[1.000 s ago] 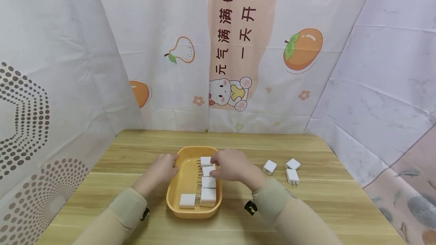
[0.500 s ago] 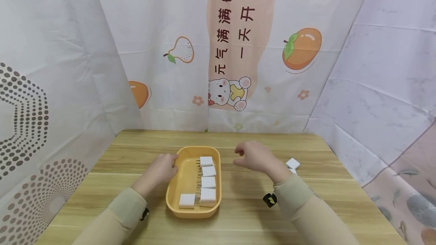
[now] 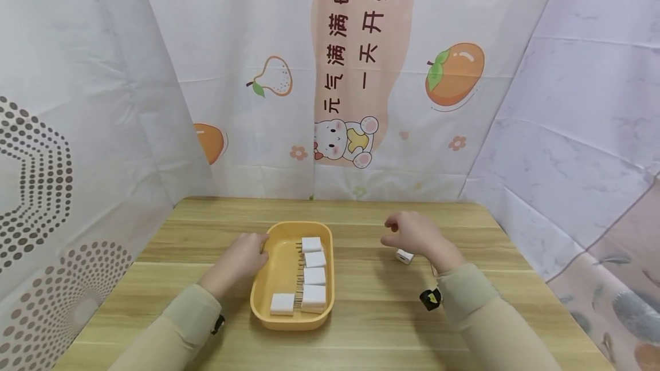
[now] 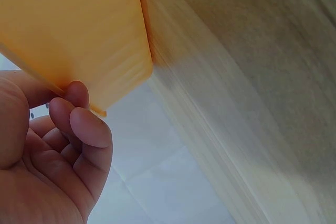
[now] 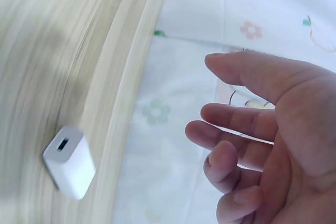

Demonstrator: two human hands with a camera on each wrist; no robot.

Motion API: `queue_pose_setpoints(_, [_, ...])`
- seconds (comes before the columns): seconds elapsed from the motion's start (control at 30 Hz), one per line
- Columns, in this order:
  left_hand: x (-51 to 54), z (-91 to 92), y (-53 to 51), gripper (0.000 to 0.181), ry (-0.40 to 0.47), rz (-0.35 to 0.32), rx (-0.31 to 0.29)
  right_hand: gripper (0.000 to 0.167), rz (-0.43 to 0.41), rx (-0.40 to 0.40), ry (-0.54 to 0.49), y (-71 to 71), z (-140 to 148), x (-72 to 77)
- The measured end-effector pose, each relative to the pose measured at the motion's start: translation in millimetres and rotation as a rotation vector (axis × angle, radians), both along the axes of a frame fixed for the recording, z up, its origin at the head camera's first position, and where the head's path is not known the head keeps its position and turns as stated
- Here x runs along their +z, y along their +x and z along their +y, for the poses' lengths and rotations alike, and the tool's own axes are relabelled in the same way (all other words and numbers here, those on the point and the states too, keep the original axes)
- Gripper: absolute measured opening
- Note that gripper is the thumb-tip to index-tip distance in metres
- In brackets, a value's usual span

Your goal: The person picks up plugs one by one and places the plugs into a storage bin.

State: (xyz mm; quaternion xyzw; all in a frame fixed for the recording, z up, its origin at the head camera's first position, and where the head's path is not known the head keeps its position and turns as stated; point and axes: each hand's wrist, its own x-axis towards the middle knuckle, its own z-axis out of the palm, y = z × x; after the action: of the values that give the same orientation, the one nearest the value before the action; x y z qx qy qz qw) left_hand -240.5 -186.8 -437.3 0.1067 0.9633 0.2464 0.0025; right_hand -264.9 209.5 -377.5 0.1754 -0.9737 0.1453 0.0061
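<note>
My left hand (image 3: 239, 256) pinches the left rim of a yellow plastic tray (image 3: 278, 265); the left wrist view shows thumb and fingertips on its edge. Inside, several white USB charger plugs (image 3: 314, 276) line the right side, prongs pointing left. One more charger plug (image 3: 282, 304) lies at the near left, prongs facing the others. Over the table to the right, my right hand (image 3: 420, 238) hovers with loosely bent fingers, nothing between them. Below it sits a loose white charger plug (image 3: 404, 256), its USB port visible in the right wrist view (image 5: 71, 163).
A wood-grain table (image 3: 361, 314) carries everything. Behind it hangs a white printed curtain (image 3: 247, 153), with more cloth at both sides. The right hand and forearm cover the spot where other loose plugs were seen.
My right hand has left the plugs in the tray and moved right across the table, over the loose plugs. The left hand has stayed on the tray's rim.
</note>
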Motion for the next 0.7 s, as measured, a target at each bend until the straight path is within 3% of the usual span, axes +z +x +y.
queue_pose_setpoints(0.7, [0.9, -0.2, 0.6, 0.048, -0.019, 0.01, 0.001, 0.053, -0.027, -0.078, 0.021, -2.0, 32.0, -5.5])
